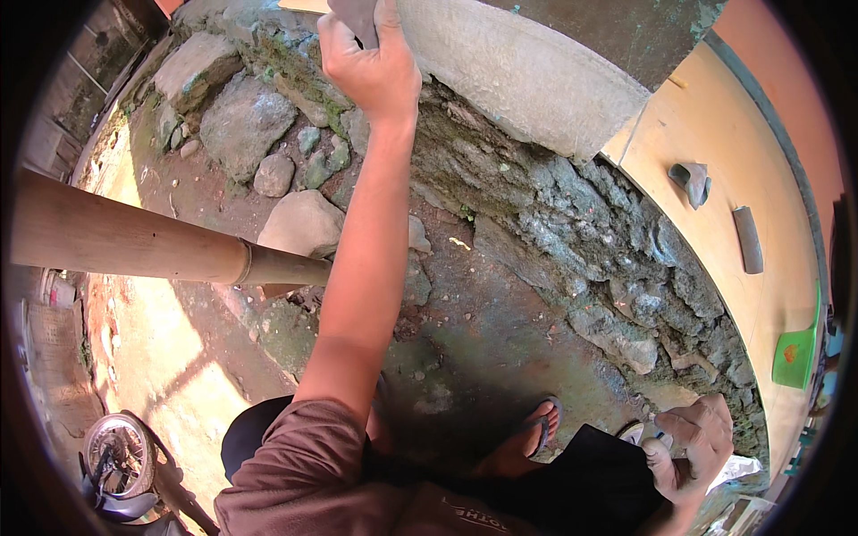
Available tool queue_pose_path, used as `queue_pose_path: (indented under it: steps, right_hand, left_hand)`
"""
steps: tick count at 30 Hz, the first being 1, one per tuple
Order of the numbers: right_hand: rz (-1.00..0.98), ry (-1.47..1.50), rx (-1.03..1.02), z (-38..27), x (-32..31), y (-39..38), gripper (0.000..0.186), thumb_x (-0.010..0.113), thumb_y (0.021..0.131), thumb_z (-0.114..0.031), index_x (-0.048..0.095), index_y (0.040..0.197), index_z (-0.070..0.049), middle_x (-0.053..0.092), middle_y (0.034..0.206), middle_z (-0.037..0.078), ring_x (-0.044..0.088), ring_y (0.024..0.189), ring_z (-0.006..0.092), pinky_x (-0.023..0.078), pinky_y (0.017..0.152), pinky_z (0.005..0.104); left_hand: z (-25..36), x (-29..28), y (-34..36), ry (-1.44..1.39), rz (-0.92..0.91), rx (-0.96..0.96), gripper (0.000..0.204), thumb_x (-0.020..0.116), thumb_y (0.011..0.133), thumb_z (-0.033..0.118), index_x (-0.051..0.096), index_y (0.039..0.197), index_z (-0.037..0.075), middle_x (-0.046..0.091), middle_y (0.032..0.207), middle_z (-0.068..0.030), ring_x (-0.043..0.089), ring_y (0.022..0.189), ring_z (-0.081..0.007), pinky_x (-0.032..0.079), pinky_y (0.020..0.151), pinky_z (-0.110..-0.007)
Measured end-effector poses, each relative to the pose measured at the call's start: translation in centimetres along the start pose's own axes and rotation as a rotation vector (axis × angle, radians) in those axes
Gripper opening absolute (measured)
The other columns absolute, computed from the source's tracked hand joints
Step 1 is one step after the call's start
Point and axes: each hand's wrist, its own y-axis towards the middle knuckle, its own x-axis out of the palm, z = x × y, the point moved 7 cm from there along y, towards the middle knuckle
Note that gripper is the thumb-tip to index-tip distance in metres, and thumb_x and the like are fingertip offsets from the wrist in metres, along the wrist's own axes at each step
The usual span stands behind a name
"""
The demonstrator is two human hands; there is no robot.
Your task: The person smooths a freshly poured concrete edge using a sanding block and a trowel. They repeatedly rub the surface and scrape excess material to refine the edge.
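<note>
Left hand [375, 67] pinches 1 gray piece [359, 20] near slab [527, 76]'s left edge, likely positioning; steadiness needed next; right hand [693, 447] half-curled, hold unclear.

Down we look, steeply, from the wearer's head: brown shirt [304, 473] close at the lower edge, sandalled foot [542, 418] and ground [465, 357] farther below. The fisheye sweeps wide, catching the left hand [380, 71] up top, the right hand [695, 447] lower right, a motorbike wheel [121, 454] far left, straight lines bowing near the margin.
</note>
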Motion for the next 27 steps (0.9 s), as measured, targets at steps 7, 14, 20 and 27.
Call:
queue_pose_path:
  steps: [7, 14, 20, 27]
  right_hand:
    - [0.018, 0.052, -0.056, -0.5, -1.3, -0.3, 0.038, 0.076, 0.089, -0.042, 0.068, 0.087, -0.005, 0.065, 0.076, 0.007, 0.053, 0.067, 0.0253, 0.039, 0.06, 0.0373]
    - [-0.01, 0.023, 0.054, 1.1, -0.4, -1.0, 0.038, 0.076, 0.088, -0.042, 0.068, 0.09, -0.004, 0.064, 0.074, 0.008, 0.051, 0.067, 0.0266, 0.04, 0.063, 0.0379]
    - [0.003, 0.086, -0.009, 0.1, -0.7, 0.3, 0.039, 0.077, 0.088, -0.043, 0.069, 0.089, -0.004, 0.064, 0.073, 0.009, 0.05, 0.066, 0.0262, 0.038, 0.061, 0.0375]
    - [-0.061, -0.041, 0.108, 1.3, 0.5, -0.6, 0.038, 0.078, 0.085, -0.042, 0.07, 0.086, -0.005, 0.064, 0.075, 0.008, 0.052, 0.068, 0.0267, 0.039, 0.062, 0.0379]
  left_hand:
    - [-2.7, -1.8, -5.6, -0.024, 0.036, -0.058, 0.023, 0.072, 0.097, 0.012, 0.071, 0.112, -0.006, 0.072, 0.106, -0.0145, 0.069, 0.099, -0.0258, 0.053, 0.087, -0.038]
    - [0.2, 0.2, 2.1, -0.032, -0.049, 0.031, 0.026, 0.073, 0.098, 0.014, 0.07, 0.116, -0.004, 0.075, 0.108, -0.0089, 0.068, 0.099, -0.016, 0.052, 0.089, -0.033]
    - [-3.1, -1.8, -4.3, -0.168, -0.005, -0.096, 0.03, 0.073, 0.098, 0.014, 0.068, 0.119, -0.006, 0.075, 0.11, -0.0095, 0.068, 0.1, -0.0157, 0.052, 0.089, -0.033]
    - [1.9, 0.8, 1.3, -0.065, -0.046, -0.031, 0.03, 0.067, 0.1, 0.023, 0.07, 0.117, -0.002, 0.076, 0.105, -0.0092, 0.069, 0.093, -0.0188, 0.053, 0.083, -0.034]
